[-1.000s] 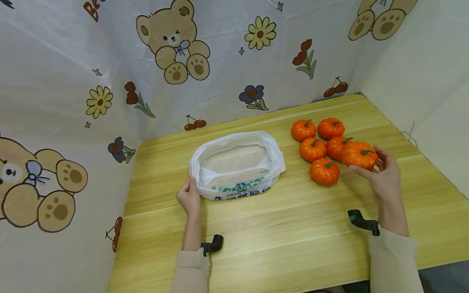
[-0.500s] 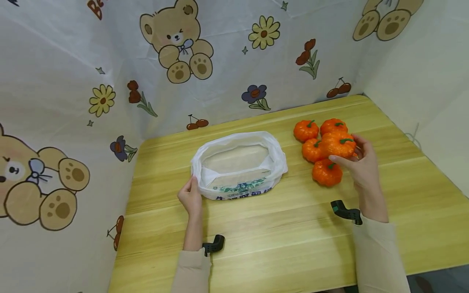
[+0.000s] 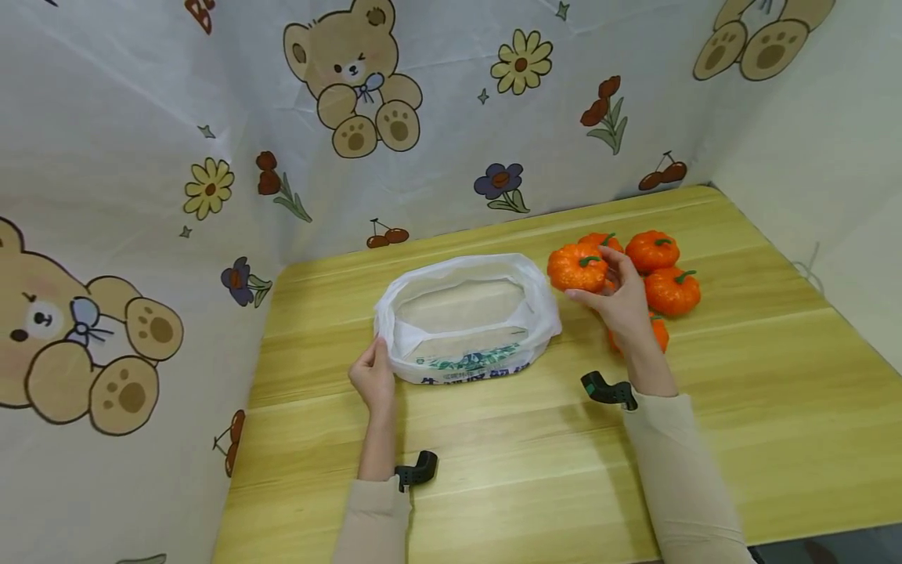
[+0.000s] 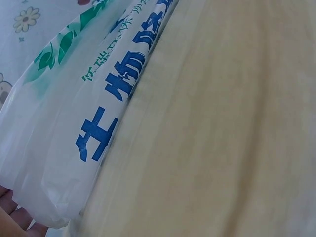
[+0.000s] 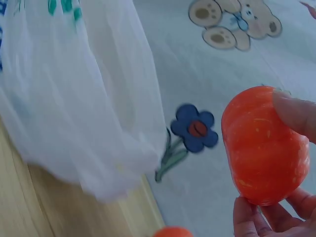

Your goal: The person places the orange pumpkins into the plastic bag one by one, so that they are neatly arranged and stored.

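Observation:
A white plastic bag (image 3: 486,363) with green and blue print lies on the table, its mouth spread wide. At its left end my left hand (image 3: 374,376) pinches the rim; in the left wrist view only a few fingertips show beside the bag (image 4: 54,163). My right hand (image 3: 622,301) grips a small orange pumpkin (image 3: 574,269) with a green stem, raised just past the bag's right end. Thumb and fingers hold opposite sides of this pumpkin (image 5: 264,145) in the right wrist view. Behind and right of that hand sit several more pumpkins (image 3: 672,291), some partly covered by it.
The wooden table (image 3: 507,470) runs against a cloth backdrop (image 3: 437,117) printed with bears and flowers. A plain white wall (image 3: 810,172) stands on the right. Each wrist carries a black camera mount (image 3: 609,390).
My right hand has carried the pumpkin leftward from the right side of the group, over the others, toward the bag. The left hand keeps its hold on the rim.

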The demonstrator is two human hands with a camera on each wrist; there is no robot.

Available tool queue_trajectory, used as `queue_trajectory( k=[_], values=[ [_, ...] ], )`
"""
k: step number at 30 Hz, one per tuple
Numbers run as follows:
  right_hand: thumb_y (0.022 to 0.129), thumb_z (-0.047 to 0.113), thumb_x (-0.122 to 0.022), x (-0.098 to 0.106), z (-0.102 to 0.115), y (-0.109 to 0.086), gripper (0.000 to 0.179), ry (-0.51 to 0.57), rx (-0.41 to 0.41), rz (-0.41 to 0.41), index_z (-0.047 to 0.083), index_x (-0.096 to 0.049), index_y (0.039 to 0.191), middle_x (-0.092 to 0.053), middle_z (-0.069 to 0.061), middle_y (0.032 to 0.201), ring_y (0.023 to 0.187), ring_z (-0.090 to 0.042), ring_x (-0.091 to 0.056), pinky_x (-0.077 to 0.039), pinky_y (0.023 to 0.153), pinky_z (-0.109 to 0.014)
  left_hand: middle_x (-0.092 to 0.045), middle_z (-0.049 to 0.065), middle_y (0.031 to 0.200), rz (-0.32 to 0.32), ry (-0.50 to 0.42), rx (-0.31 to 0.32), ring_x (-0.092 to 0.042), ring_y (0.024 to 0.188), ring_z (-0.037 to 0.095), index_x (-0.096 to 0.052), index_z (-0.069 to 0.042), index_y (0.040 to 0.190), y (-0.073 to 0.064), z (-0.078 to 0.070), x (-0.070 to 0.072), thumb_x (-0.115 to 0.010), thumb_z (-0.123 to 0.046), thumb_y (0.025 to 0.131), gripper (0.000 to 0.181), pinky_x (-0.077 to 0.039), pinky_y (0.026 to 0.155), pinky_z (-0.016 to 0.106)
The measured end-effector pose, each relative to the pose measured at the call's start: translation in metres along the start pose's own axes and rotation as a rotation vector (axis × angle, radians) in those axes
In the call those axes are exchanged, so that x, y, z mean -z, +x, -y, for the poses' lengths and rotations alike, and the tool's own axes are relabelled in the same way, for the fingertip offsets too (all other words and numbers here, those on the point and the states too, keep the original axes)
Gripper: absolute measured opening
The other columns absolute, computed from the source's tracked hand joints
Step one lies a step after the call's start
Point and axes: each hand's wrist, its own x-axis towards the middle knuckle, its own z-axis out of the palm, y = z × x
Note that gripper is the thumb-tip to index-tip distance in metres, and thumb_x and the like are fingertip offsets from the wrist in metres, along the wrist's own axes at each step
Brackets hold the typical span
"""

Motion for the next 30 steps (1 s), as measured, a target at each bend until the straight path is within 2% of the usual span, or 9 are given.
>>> queue_trajectory(
  k=[6,9,15,22,30],
  values=[
    [0.078,-0.003,-0.077,-0.044,-0.004,0.007,0.084,0.008,-0.006,0.125,0.004,-0.032,0.148,-0.040,-0.011,0.143,0.118,-0.018,-0.045,-0.046,0.095,-0.018,-0.067,0.022,0.115,-0.011,-0.006,-0.019,-0.061,0.117,0.028,-0.069,0.007,0.107,0.001,0.000,-0.001,-0.066,-0.007,0.091,0.022,-0.053,0.097,0.030],
    [0.078,-0.003,-0.077,-0.065,-0.008,0.010,0.083,0.020,-0.006,0.177,0.004,-0.033,0.147,-0.040,-0.014,0.144,0.121,-0.024,-0.045,-0.046,0.101,-0.028,-0.067,0.023,0.113,-0.014,-0.009,-0.029,-0.062,0.116,0.028,-0.069,0.009,0.106,0.001,0.000,-0.001,-0.066,-0.006,0.091,0.022,-0.054,0.095,0.027],
    [0.074,-0.004,-0.080,-0.105,-0.014,0.013,0.084,0.019,0.003,0.249,0.002,-0.035,0.145,-0.040,-0.017,0.147,0.131,-0.033,-0.041,-0.038,0.114,-0.047,-0.068,0.023,0.112,-0.025,-0.014,-0.033,-0.062,0.115,0.028,-0.069,0.009,0.105,0.002,0.001,-0.001,-0.067,-0.006,0.090,0.021,-0.054,0.094,0.027],
    [0.072,-0.004,-0.082,-0.142,-0.019,0.010,0.082,-0.008,0.010,0.306,0.005,-0.040,0.142,-0.042,-0.015,0.145,0.132,-0.033,-0.040,-0.040,0.113,-0.048,-0.068,0.022,0.111,-0.023,0.001,-0.059,-0.062,0.115,0.028,-0.070,0.008,0.105,0.002,0.003,0.000,-0.066,-0.007,0.091,0.021,-0.053,0.097,0.031],
    [0.071,-0.002,-0.084,-0.169,-0.030,0.006,0.083,-0.059,0.005,0.350,0.004,-0.041,0.142,-0.045,-0.015,0.145,0.132,-0.033,-0.042,-0.041,0.113,-0.047,-0.068,0.023,0.112,-0.024,0.018,-0.068,-0.063,0.115,0.029,-0.069,0.009,0.104,0.002,0.005,-0.002,-0.067,-0.007,0.090,0.021,-0.053,0.098,0.034]
  ],
)
